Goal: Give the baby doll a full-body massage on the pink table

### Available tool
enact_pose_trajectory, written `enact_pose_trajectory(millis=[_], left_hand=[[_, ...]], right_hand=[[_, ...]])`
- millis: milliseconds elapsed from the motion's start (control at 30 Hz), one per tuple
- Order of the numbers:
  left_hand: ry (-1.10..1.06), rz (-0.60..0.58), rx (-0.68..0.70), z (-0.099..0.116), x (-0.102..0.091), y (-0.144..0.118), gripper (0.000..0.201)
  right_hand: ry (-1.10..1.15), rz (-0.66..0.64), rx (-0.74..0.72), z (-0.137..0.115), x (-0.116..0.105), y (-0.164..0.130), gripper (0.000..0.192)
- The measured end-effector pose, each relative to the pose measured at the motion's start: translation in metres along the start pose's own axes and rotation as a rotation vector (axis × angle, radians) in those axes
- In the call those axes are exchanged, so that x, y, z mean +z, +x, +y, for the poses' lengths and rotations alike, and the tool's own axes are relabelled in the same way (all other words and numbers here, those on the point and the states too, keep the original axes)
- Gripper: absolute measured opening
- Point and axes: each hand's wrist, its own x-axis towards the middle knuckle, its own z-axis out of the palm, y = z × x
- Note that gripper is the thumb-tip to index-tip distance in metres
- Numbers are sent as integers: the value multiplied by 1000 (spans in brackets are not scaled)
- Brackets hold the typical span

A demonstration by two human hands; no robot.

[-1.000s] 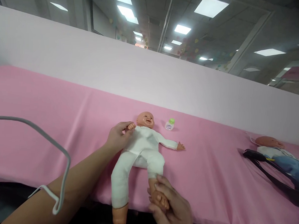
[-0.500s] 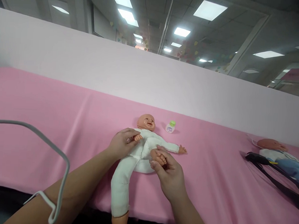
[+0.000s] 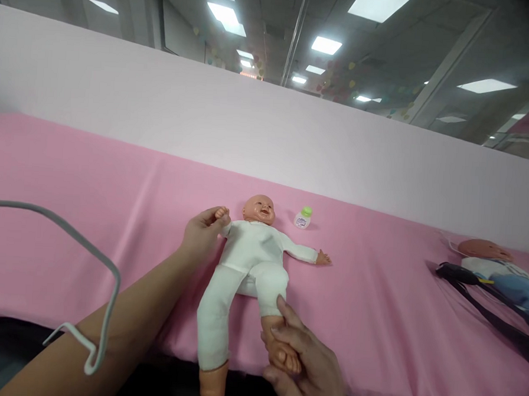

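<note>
A baby doll with a white cloth body lies on its back on the pink-covered table, head toward the wall. My left hand is closed round the doll's hand, held out at the left beside its head. Down by the table's front edge, my right hand grips the doll's foot, with that leg stretched out toward me. The doll's other arm rests outstretched to the right, and its other leg hangs past the front edge.
A small bottle with a green cap stands right of the doll's head. Farther right lie a second doll in blue and white and a black strap. A grey bent rod crosses at left. Behind rises a white wall with glass above.
My left hand has drawn the doll's hand from its chest outward to the left. My right hand has brought the foot down from the belly toward me, straightening the bent leg.
</note>
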Motion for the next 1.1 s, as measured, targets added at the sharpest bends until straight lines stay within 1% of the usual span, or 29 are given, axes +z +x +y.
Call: enact_pose_trajectory(millis=[100, 233, 333, 400, 533, 633, 700, 767, 800, 900, 1000, 1100], left_hand=[[-70, 120, -63, -7, -8, 11, 35], [-49, 251, -121, -20, -19, 27, 31], [-16, 322, -155, -27, -23, 32, 28], [-4, 345, -169, -29, -25, 33, 27], [11, 399, -214, -33, -27, 36, 27], [39, 487, -275, -36, -29, 40, 27], [27, 510, -312, -36, -30, 42, 25], [-12, 492, -311, -33, -29, 41, 23], [-24, 467, -289, -30, -28, 39, 23], [26, 344, -151, -15, -20, 26, 21], [178, 180, 29, 0, -8, 7, 22], [439, -51, 213, 11, 4, -10, 24]], right_hand=[[-27, 20, -11, 0, 0, -24, 55], [-44, 43, 58, -2, 3, -46, 53], [-53, 91, 106, -1, 10, -60, 48], [-55, 140, 139, 0, 17, -67, 43], [-48, 224, 198, 1, 31, -77, 36], [-34, 215, 204, -1, 35, -78, 36], [-20, 211, 206, -3, 35, -76, 37], [-6, 215, 207, -3, 32, -71, 38], [0, 220, 206, -3, 31, -69, 37], [28, 216, 192, -3, 23, -56, 38], [63, 168, 187, -1, 14, -36, 41], [96, 153, 257, 2, 10, -12, 40]])
